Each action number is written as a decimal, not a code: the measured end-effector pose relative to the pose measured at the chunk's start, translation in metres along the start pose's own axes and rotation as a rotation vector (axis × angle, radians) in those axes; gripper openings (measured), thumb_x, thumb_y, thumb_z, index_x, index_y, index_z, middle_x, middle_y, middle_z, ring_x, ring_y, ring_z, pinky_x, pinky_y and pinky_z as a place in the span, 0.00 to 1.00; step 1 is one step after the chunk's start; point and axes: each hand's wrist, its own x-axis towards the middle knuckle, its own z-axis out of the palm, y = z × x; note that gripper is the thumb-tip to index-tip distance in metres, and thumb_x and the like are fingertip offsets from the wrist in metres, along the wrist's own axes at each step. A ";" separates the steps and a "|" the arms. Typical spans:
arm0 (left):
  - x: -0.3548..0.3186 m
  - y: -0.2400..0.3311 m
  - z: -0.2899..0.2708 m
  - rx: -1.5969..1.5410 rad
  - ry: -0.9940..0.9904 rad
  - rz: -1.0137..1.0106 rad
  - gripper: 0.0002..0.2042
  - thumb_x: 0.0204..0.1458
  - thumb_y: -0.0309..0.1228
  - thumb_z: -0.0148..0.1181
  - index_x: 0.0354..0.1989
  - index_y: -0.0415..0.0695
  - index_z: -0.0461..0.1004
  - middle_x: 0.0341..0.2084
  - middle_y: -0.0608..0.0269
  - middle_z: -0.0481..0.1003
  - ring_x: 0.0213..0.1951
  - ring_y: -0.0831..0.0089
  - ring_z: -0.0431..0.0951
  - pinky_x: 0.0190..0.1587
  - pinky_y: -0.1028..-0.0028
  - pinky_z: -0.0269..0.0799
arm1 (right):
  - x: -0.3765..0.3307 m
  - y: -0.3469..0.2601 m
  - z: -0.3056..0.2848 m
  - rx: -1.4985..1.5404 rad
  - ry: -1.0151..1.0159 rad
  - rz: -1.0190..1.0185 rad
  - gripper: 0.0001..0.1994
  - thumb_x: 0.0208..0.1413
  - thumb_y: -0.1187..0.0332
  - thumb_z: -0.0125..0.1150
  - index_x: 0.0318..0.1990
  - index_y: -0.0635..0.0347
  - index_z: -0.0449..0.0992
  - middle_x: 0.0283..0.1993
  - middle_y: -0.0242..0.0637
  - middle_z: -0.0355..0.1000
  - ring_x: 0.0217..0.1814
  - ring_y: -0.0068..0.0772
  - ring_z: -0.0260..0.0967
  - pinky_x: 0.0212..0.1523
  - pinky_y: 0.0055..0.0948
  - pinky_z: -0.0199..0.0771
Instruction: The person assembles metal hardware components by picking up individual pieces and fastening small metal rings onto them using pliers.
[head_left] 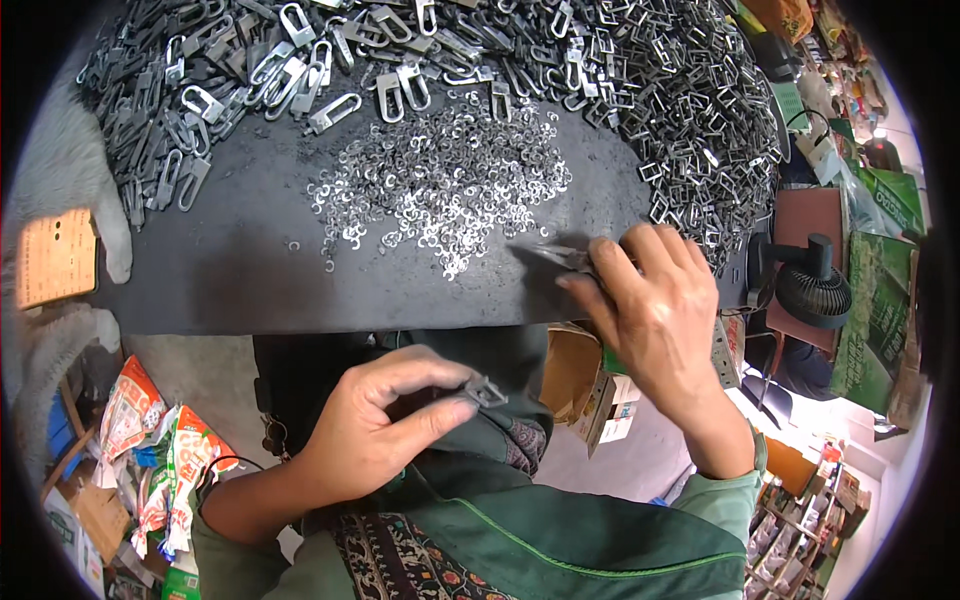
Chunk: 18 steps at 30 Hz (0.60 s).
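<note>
As the left hand (365,425) pinches, metal piece (487,391): small, dull grey, an open loop showing at its outer end, slightly blurred, its rear hidden in the grip.
Its spot: just off the bench (420,304), on the person's side of the near edge.
Left fingers (428,371): closed on that piece.
Right hand (655,295): over the near edge, toward the right, fingers clasping a pointed metal tool (563,256), tip blurred and aimed left.
C-shaped rings (458,212): tiny, silvery, heaped mid-bench.
U-shaped clips (290,75): piled toward the far left corner.
Rectangular frames (690,110): massed toward the far right corner.
</note>
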 end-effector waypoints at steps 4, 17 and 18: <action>0.007 0.007 -0.002 -0.161 0.015 -0.185 0.09 0.56 0.26 0.60 0.42 0.35 0.78 0.36 0.61 0.77 0.40 0.78 0.75 0.45 0.77 0.68 | 0.002 0.007 -0.012 0.069 -0.034 -0.113 0.14 0.43 0.59 0.69 0.29 0.55 0.71 0.28 0.34 0.61 0.34 0.35 0.63 0.33 0.35 0.61; 0.007 0.000 0.003 -0.170 -0.075 -0.189 0.09 0.56 0.27 0.61 0.43 0.37 0.78 0.29 0.72 0.71 0.25 0.89 0.64 0.27 0.83 0.59 | 0.008 0.004 0.001 0.018 0.011 -0.093 0.14 0.44 0.59 0.68 0.32 0.55 0.72 0.32 0.36 0.62 0.40 0.39 0.63 0.40 0.38 0.62; 0.006 0.000 0.002 -0.172 -0.097 -0.210 0.09 0.57 0.27 0.61 0.44 0.36 0.77 0.33 0.68 0.74 0.33 0.86 0.69 0.36 0.81 0.63 | 0.007 0.003 0.000 0.017 0.012 -0.094 0.14 0.44 0.59 0.68 0.32 0.55 0.72 0.32 0.36 0.62 0.40 0.39 0.63 0.40 0.38 0.62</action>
